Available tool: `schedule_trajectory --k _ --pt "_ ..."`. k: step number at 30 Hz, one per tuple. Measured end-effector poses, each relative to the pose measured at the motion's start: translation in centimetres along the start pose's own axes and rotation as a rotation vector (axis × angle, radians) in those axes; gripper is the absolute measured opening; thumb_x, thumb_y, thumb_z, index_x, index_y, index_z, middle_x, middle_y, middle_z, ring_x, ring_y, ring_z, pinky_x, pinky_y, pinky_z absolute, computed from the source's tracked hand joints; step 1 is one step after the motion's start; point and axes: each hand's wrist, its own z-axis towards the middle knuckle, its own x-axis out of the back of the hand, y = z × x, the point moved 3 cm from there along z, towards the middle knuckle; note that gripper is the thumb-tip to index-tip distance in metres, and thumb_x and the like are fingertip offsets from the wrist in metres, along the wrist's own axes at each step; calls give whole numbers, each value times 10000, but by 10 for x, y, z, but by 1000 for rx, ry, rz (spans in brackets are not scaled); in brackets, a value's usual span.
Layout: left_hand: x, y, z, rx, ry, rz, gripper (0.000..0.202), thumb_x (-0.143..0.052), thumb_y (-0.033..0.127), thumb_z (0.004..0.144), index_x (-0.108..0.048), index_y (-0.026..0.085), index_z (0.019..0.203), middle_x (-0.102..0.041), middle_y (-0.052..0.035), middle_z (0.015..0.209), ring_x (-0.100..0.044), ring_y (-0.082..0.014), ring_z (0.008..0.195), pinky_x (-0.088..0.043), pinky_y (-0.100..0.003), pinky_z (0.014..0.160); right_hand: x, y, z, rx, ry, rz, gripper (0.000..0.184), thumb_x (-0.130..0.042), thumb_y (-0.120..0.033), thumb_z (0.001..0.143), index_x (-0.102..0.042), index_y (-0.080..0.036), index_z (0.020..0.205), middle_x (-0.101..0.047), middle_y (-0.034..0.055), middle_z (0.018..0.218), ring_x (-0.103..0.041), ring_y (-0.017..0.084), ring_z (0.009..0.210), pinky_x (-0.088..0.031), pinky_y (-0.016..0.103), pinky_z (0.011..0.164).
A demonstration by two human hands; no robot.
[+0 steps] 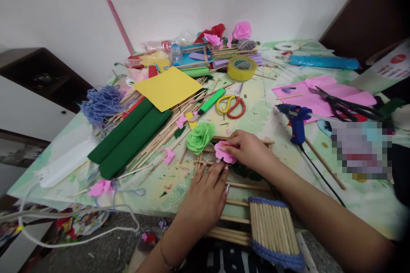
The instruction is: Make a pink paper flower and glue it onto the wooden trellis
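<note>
My right hand point(245, 149) pinches a small pink paper flower point(224, 150) between thumb and fingertips. The flower is at a frame of wooden sticks point(241, 185), just right of a larger green paper flower point(200, 137). My left hand point(206, 192) lies over the frame with fingers stretched out, its tips close below the pink flower. Dark green leaf shapes point(246, 173) show partly under my right hand. At the frame's lower right is a holder of upright sticks point(272, 227) bound with blue yarn at both ends.
A blue glue gun point(296, 121) stands to the right, its cord trailing toward me. Scissors point(235, 104), a green cutter point(213, 100) and yellow tape point(241, 68) lie beyond my hands. Green paper rolls point(128, 145), loose sticks and blue yarn point(102, 104) are at left.
</note>
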Motion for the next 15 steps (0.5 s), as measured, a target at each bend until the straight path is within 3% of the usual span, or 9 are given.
schedule_trajectory --k 10,15 --pt "3 1 -1 36 73 -29 384 -431 196 927 -538 103 1284 -498 -211 1378 -465 -320 1296 -438 -512 1029 0 3 4 -23 -40 -66 321 -561 -338 862 -704 -171 628 -704 75 730 -598 176 684 -345 265 600" --pt "4 2 -2 23 129 10 382 -415 202 937 -530 120 1291 -456 -164 1446 -387 -298 1356 -399 -491 1068 -1 7 2 -48 -57 -26 355 -538 -407 864 -703 -174 654 -678 43 644 -565 157 610 -331 254 548"
